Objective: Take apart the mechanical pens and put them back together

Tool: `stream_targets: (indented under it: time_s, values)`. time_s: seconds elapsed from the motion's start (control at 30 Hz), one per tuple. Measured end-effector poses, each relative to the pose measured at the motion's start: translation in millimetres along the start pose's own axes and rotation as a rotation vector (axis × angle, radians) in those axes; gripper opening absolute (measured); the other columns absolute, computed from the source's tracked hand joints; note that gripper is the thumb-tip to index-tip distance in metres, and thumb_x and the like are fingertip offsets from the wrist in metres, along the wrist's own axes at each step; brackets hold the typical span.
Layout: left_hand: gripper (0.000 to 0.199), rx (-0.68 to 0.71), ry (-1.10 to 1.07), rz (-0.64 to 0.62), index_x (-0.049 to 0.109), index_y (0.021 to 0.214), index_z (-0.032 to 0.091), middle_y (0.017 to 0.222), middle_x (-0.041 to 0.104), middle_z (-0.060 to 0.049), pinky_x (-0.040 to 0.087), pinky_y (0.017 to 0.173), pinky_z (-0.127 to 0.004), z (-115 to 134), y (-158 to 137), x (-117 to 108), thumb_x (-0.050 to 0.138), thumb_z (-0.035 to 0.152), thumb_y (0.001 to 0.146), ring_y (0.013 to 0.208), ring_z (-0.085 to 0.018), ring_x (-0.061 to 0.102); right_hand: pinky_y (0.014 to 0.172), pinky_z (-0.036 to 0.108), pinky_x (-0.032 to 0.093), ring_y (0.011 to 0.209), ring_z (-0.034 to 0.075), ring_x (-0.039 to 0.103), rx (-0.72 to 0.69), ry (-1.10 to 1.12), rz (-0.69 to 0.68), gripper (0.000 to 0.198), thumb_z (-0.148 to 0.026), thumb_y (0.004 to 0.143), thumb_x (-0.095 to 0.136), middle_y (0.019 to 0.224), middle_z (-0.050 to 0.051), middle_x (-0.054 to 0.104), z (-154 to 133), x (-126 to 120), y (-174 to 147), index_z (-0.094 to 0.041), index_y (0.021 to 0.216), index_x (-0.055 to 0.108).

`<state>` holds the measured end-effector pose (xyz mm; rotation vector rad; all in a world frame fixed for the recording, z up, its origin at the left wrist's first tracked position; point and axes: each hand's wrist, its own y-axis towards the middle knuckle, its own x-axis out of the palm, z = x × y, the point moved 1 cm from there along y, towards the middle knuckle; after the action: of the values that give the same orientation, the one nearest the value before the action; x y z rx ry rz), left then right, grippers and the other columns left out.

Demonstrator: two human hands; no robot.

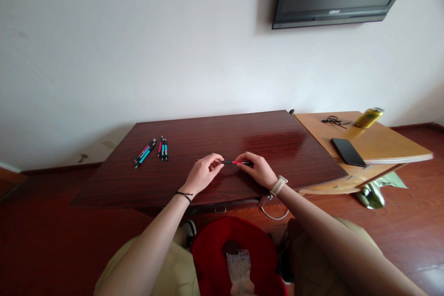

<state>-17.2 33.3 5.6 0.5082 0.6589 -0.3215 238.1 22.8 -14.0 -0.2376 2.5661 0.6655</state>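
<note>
In the head view, one pen (229, 162) points side to side above the desk (215, 134). The left hand (204, 172) pinches one end and the right hand (260, 170) pinches the other, so both are equally near.

Your pen (229, 162): slim, black with red; crosswise, about level; held between your left hand (205, 172) and right hand (259, 169)

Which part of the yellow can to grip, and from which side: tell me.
Grip the yellow can around its middle, probably with the right hand coming in from the right: its round body appears to stand on end, and the black cable and phone both lie to its left.
</note>
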Motion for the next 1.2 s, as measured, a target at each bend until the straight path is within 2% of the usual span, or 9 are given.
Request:
stream_targets:
  time_s: [0.1,0.27,0.43,0.53,0.7,0.87,0.97,1.1,1.2]
  values:
    - [0.011,0.023,0.018,0.006,0.068,0.106,0.024,0.103,0.076,-0.004,0.055,0.081,-0.028,2.1,1.2,-1.6,0.061,0.031,0.103,0.089,-0.019,0.072,0.082,0.031,0.051,0.09,0.02,0.069,0.005,-0.006,-0.003,0.019,-0.041,0.102,0.07,0.1,0.003,0.078,-0.3,0.1,-0.3,-0.024,0.107,0.077]
    - [0.015,0.009,0.052,0.017,0.069,0.103,0.024,0.097,0.076,-0.002,0.053,0.074,-0.028,3.5,1.3,-2.1,0.06,0.036,0.104,0.081,-0.017,0.07,0.082,0.032,0.052,0.09,0.021,0.07,0.009,-0.005,-0.004,0.022,-0.044,0.102,0.068,0.099,0.004,0.078,-2.3,-0.5,0.1,-0.024,0.107,0.077]
    - [0.016,-0.003,0.008,-0.015,0.066,0.113,0.024,0.096,0.075,-0.001,0.055,0.073,-0.027,0.1,-0.6,0.6,0.067,0.034,0.1,0.079,-0.016,0.07,0.083,0.032,0.053,0.091,0.021,0.07,0.009,-0.009,-0.002,0.024,-0.045,0.102,0.068,0.101,0.005,0.078,-1.7,-0.2,0.6,-0.024,0.107,0.077]
    - [0.011,0.016,0.049,-0.006,0.068,0.107,0.024,0.097,0.074,-0.002,0.052,0.073,-0.026,-0.4,-0.2,0.5,0.061,0.031,0.103,0.08,-0.016,0.069,0.082,0.031,0.052,0.09,0.02,0.07,0.009,-0.011,-0.002,0.022,-0.044,0.102,0.069,0.099,0.004,0.078,-0.7,0.2,0.5,-0.024,0.107,0.077]
    - [0.02,0.023,0.079,0.013,0.07,0.099,0.022,0.093,0.072,-0.003,0.05,0.071,-0.027,0.6,1.9,0.2,0.058,0.037,0.106,0.077,-0.016,0.066,0.082,0.031,0.051,0.089,0.02,0.069,0.013,-0.017,-0.007,0.021,-0.043,0.102,0.069,0.099,0.003,0.078,-1.1,0.0,0.0,-0.024,0.107,0.077]
    - [0.013,-0.001,0.037,0.01,0.067,0.11,0.023,0.096,0.073,-0.002,0.053,0.072,-0.027,2.3,1.0,0.8,0.065,0.034,0.101,0.079,-0.016,0.068,0.082,0.031,0.051,0.089,0.02,0.069,0.009,-0.017,-0.004,0.021,-0.043,0.102,0.069,0.099,0.004,0.078,-2.2,-0.5,0.1,-0.024,0.107,0.077]
    - [0.01,0.017,0.055,0.019,0.066,0.107,0.023,0.095,0.072,-0.002,0.053,0.074,-0.027,3.5,0.4,-0.6,0.062,0.031,0.102,0.08,-0.016,0.068,0.081,0.031,0.052,0.089,0.021,0.069,0.011,-0.016,-0.005,0.022,-0.043,0.102,0.069,0.099,0.004,0.078,-2.6,-0.6,0.4,-0.024,0.107,0.077]
    - [0.015,0.016,0.073,0.018,0.067,0.1,0.023,0.092,0.071,-0.002,0.052,0.07,-0.027,3.0,1.1,-1.0,0.058,0.034,0.105,0.076,-0.016,0.067,0.082,0.032,0.052,0.088,0.021,0.069,0.011,-0.015,-0.008,0.022,-0.045,0.102,0.068,0.099,0.004,0.078,-3.0,-0.7,0.4,-0.025,0.107,0.077]
    - [0.014,0.001,0.051,-0.005,0.067,0.105,0.024,0.095,0.072,-0.002,0.054,0.072,-0.028,1.6,1.4,1.4,0.06,0.036,0.104,0.078,-0.016,0.068,0.082,0.032,0.052,0.088,0.021,0.069,0.01,-0.016,-0.005,0.025,-0.047,0.102,0.067,0.099,0.004,0.078,-2.6,-0.5,0.2,-0.024,0.107,0.077]
